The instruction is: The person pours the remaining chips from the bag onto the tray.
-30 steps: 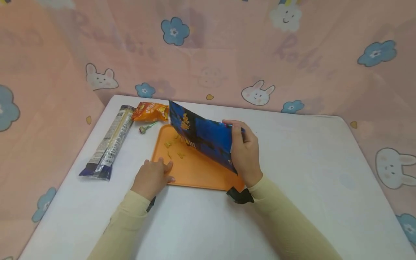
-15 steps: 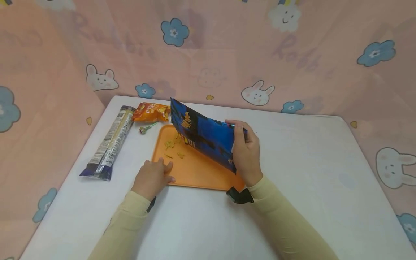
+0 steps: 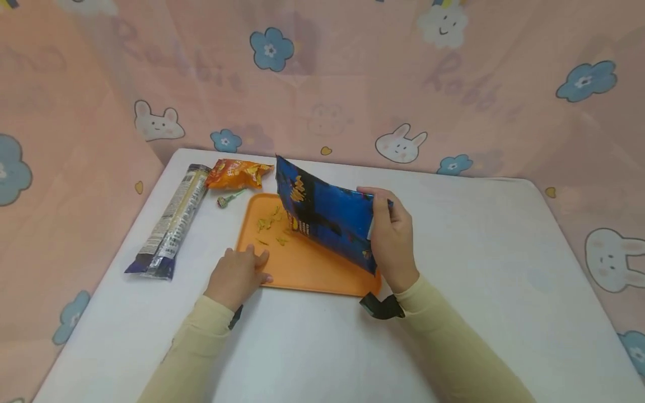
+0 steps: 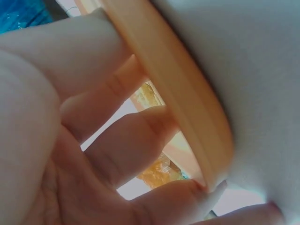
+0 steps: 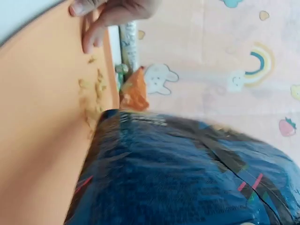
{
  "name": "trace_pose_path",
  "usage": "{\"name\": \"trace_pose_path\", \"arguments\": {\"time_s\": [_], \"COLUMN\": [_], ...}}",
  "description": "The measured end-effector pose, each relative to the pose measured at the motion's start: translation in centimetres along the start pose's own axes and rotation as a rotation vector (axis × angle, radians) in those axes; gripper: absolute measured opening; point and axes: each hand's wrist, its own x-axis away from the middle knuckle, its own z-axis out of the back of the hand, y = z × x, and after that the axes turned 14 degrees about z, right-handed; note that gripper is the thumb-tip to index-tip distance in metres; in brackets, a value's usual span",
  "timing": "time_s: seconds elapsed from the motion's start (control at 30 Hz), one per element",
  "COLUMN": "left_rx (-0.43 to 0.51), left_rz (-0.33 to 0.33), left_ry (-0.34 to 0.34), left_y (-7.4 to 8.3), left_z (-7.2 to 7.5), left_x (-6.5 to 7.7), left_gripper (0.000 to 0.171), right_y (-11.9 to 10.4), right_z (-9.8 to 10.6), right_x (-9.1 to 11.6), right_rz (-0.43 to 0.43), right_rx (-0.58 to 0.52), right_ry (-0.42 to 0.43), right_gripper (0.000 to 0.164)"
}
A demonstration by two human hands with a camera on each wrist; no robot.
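Observation:
My right hand [image 3: 395, 240] grips a blue and black snack bag [image 3: 327, 218] by its right end, thumb across the near face. The bag is tilted, its left end over an orange tray [image 3: 312, 274]. In the right wrist view, the bag's crinkled back [image 5: 164, 173] fills the lower part. Small yellow-green snack pieces [image 3: 264, 224] lie on the tray's left part, below the bag. My left hand [image 3: 237, 274] rests at the tray's near left corner with its fingers spread; in the left wrist view, the fingers touch the tray rim [image 4: 183, 89].
A long clear-and-purple packet [image 3: 171, 224] lies left of the tray. Behind the tray are an orange snack bag [image 3: 237, 174] and a small wrapped lollipop [image 3: 224, 200]. The white table [image 3: 484, 252] ends at a pink patterned cloth [image 3: 322, 84].
My right hand has shifted the blue snack bag to the right, so more of the tray's snack pieces show. More pieces lie on the tray than before. My left hand has stayed in place.

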Motion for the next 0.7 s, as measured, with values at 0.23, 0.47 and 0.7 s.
{"name": "trace_pose_path", "arguments": {"time_s": [0.23, 0.47, 0.7], "left_rx": [0.001, 0.006, 0.024], "left_rz": [0.01, 0.005, 0.022], "left_ry": [-0.014, -0.008, -0.028], "left_y": [-0.1, 0.0, 0.1], "left_z": [-0.1, -0.1, 0.0], "left_x": [-0.1, 0.1, 0.1], "left_gripper": [0.057, 0.057, 0.057], "right_y": [0.9, 1.4, 1.4], "right_z": [-0.1, -0.2, 0.0], "right_x": [0.1, 0.3, 0.3], "right_rz": [0.009, 0.028, 0.037], "right_rx": [-0.023, -0.03, -0.001], "right_ry": [-0.013, -0.02, -0.026], "right_gripper": [0.05, 0.048, 0.049]}}
